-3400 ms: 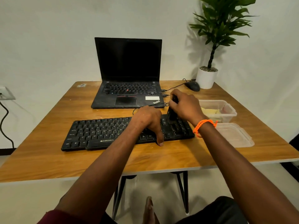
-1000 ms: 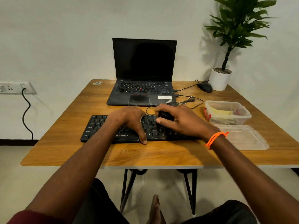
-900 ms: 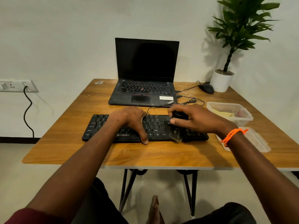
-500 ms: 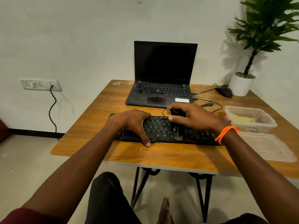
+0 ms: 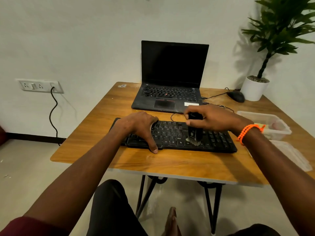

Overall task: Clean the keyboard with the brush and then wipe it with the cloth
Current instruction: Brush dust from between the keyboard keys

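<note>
Brushing has shifted toward keyboard [image 5: 172, 133] centre: right hand [image 5: 213, 119] grip closes on brush [image 5: 195, 132], bristles on keys; left hand [image 5: 139, 126] presses flat. Wiping pending.

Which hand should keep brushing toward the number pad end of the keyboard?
The right hand. It already grips the brush, bristles down on the keyboard just left of that end. The left hand lies flat over the other half, steadying it, so it is best left there.

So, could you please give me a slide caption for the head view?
Right hand brushes the black keyboard with a brush while the left hand steadies it.
</note>
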